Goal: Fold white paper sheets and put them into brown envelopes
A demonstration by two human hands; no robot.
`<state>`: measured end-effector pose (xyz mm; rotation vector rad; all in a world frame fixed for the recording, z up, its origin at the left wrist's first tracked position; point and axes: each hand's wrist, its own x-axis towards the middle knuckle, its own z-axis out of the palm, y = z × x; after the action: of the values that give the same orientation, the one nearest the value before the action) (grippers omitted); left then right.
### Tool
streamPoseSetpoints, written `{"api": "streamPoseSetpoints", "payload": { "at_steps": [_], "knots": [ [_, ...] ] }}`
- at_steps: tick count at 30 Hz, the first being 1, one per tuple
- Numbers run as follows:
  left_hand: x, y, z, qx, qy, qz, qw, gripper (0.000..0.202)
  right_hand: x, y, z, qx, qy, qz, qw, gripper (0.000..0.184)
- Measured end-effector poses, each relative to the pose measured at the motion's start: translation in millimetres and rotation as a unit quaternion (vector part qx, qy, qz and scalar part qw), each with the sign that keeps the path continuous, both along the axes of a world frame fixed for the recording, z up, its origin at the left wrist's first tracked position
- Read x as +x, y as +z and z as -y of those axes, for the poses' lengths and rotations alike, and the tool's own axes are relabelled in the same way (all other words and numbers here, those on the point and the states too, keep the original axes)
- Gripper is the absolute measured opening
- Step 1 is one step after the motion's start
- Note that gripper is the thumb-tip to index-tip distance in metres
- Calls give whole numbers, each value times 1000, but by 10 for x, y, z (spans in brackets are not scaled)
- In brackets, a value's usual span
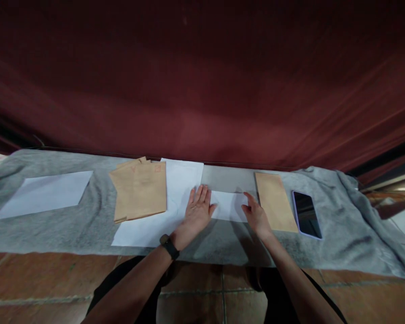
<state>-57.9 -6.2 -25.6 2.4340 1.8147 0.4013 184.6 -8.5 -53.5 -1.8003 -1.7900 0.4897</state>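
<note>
A folded strip of white paper (227,207) lies flat on the grey cloth between my hands. My left hand (198,209), a dark watch on its wrist, rests flat with fingers stretched out over the strip's left end and the edge of larger white sheets (180,180). At the strip's right end is my right hand (256,216), its thumb and index finger apart near the paper's edge. Just right of that hand lies a single brown envelope (276,202). Several more brown envelopes (141,189) are stacked on the white sheets to the left.
A phone (306,213) with a light purple case lies right of the single envelope. Another white sheet (45,192) is at the far left of the grey cloth (97,225). Dark red fabric (202,99) hangs behind the narrow surface. Below is a tiled floor (37,274).
</note>
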Motion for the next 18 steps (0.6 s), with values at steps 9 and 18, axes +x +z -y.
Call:
{"api": "streamPoseSetpoints", "payload": {
  "at_steps": [9,18],
  "knots": [
    [-1475,470,-196,-17,385,-10,923,73,18,79,79,29,4,119,992,47],
    [-1895,422,-278,-77,421,26,903,82,-139,169,151,141,44,185,972,46]
  ]
}}
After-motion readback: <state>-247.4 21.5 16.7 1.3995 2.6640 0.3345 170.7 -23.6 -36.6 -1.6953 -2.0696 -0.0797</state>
